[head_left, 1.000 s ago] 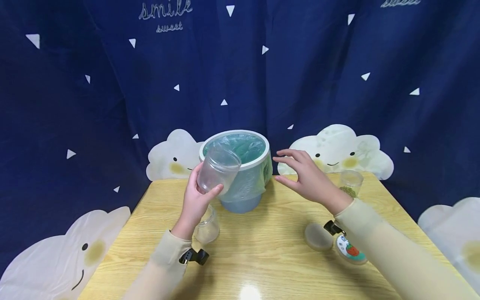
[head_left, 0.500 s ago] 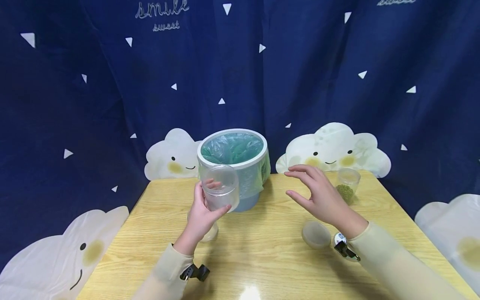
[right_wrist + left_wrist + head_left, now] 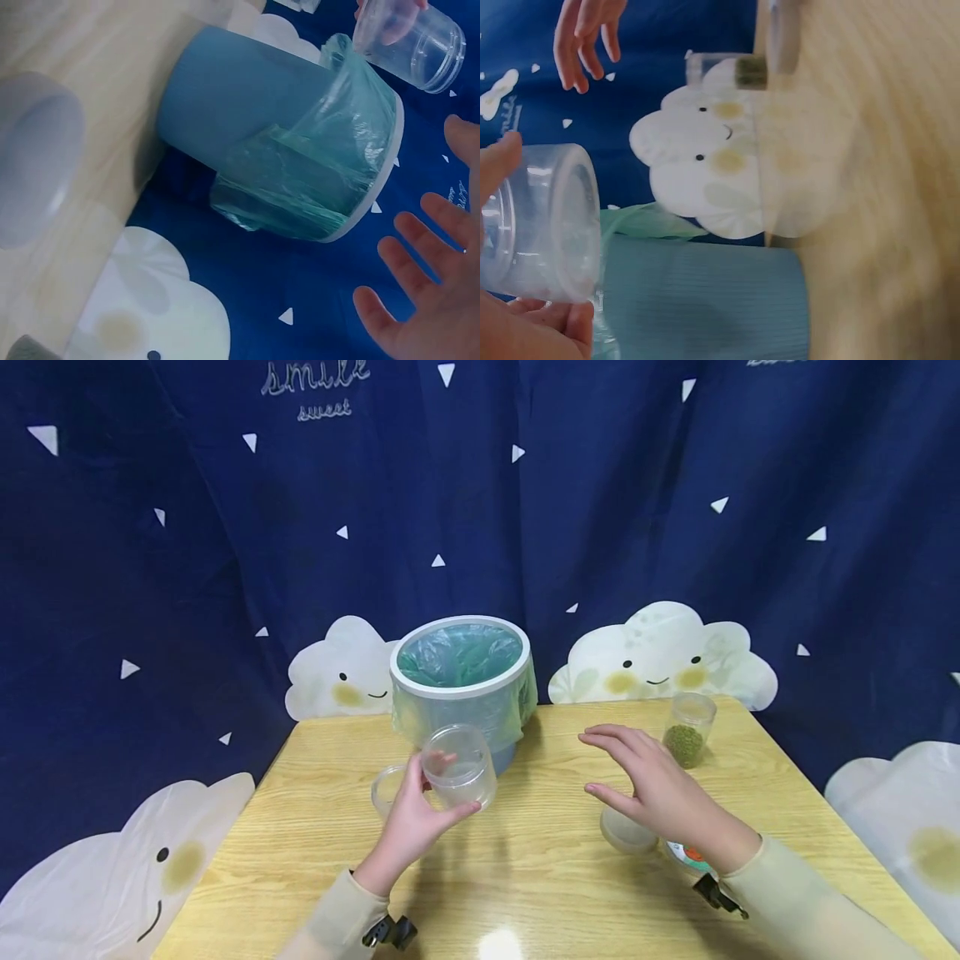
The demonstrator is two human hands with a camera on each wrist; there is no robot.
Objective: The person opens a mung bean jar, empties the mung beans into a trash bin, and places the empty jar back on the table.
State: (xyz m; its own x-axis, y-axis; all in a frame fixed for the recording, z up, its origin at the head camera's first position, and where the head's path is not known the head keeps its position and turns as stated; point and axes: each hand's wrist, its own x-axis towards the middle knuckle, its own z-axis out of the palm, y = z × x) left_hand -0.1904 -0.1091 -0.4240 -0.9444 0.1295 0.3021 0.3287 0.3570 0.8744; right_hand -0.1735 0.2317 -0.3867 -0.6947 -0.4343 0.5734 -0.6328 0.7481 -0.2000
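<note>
Your left hand (image 3: 416, 818) grasps the clear jar (image 3: 463, 775) nearly upright, while your right hand (image 3: 654, 787), fingers loose and empty, hovers well to its right.

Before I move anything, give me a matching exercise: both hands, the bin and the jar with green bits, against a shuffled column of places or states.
Column one:
1. left hand
2. bin
3. right hand
4. jar with green bits

Column two:
A. holding nothing
B. standing at the far right of the table
C. gripping a clear jar
D. lined with a green bag

Pairs: 1-C, 2-D, 3-A, 4-B
</note>
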